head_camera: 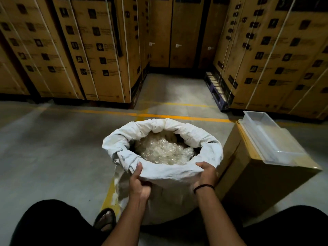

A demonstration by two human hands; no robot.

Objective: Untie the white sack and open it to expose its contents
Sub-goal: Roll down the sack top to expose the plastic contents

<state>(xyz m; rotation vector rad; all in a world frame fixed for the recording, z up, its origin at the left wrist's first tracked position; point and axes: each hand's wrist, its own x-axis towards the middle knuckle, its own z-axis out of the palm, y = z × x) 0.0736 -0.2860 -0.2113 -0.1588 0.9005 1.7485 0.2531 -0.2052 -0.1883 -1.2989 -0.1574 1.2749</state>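
Observation:
The white sack (170, 176) stands upright on the concrete floor between my knees. Its mouth is wide open and the rim is rolled outward into a thick cuff. Inside lies a heap of clear, shiny plastic pieces (163, 150). My left hand (139, 183) grips the near-left part of the rolled rim, thumb on top and fingers curled under the fabric. My right hand (205, 173), with a black band at the wrist, grips the near-right part of the rim the same way. No tie is visible on the sack.
A brown carton (248, 176) stands right of the sack, touching it, with a clear plastic tray (271, 137) on top. Tall stacked cartons (88, 50) wall the back and both sides. Yellow floor lines (142, 115) cross behind the sack. A sandalled foot (105, 219) rests near-left.

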